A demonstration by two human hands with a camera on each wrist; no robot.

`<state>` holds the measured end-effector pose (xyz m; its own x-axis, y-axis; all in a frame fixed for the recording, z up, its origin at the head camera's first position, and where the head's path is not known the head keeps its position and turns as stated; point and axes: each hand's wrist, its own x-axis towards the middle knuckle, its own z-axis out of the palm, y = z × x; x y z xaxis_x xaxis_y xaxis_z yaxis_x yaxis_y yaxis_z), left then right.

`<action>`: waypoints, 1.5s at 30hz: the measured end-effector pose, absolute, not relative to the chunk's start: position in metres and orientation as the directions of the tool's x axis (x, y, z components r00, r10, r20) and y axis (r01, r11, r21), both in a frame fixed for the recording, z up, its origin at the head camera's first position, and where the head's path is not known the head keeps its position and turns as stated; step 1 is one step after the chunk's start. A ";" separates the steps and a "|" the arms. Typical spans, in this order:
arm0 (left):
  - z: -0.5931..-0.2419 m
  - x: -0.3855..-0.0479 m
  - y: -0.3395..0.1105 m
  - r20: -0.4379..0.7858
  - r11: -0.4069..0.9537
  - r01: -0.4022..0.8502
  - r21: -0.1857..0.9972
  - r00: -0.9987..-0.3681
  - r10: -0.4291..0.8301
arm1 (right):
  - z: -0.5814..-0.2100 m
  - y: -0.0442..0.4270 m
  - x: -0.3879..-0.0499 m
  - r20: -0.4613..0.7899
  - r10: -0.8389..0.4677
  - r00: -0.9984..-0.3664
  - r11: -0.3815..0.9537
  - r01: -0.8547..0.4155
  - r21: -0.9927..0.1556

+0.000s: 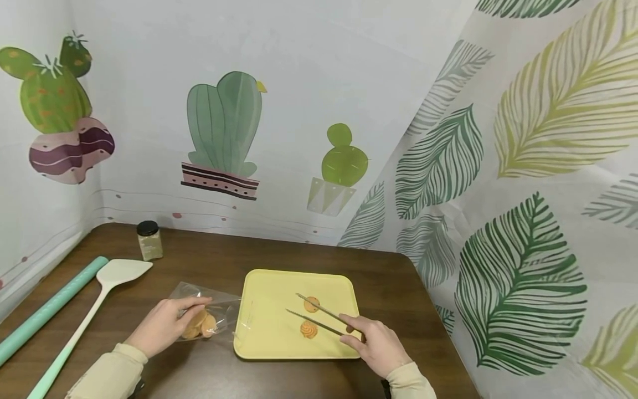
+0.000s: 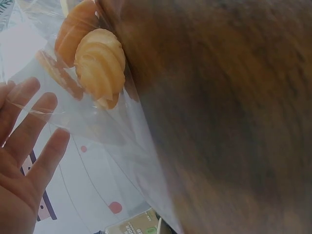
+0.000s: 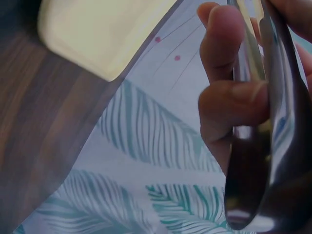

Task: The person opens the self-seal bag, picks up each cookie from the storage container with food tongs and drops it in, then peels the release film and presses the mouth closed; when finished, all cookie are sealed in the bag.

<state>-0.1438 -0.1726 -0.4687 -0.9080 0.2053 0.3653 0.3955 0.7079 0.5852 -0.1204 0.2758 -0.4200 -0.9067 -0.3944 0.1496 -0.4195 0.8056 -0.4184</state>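
Your left hand (image 1: pixel 163 323) pinches a clear bag (image 1: pixel 190 290) on the counter (image 1: pixel 209 244), beside the yellow tray's (image 1: pixel 271 288) left edge; the left wrist view alone shows ridged bagged cookies (image 2: pixel 100 63). Over the tray's right half, your right hand's (image 1: pixel 380 346) fingers grasp spread tongs (image 1: pixel 324 326) at 2 loose cookies (image 1: pixel 308 331); only the right wrist view reveals their bent end (image 3: pixel 263 223).

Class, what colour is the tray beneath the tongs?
The tray is pale yellow, shown best in the head view.
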 end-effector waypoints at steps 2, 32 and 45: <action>-0.469 -0.144 -0.173 0.363 0.704 0.395 0.590 -0.909 0.206 | -0.420 0.281 -0.119 0.135 -0.381 -0.914 0.813 -0.402 -0.421; -0.473 -0.144 -0.174 0.368 0.683 0.404 0.609 -0.906 0.207 | -0.426 0.313 -0.097 -0.023 -0.351 -0.936 0.808 -0.291 -0.512; -0.473 -0.144 -0.173 0.367 0.677 0.406 0.614 -0.906 0.211 | -0.430 0.317 -0.092 -0.020 -0.356 -0.934 0.812 -0.298 -0.502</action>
<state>-0.1443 -0.1734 -0.4730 -0.9060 0.2114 0.3666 0.4063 0.6767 0.6140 -0.0922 0.3169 -0.4299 -0.9344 -0.3557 -0.0198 -0.2985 0.8119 -0.5018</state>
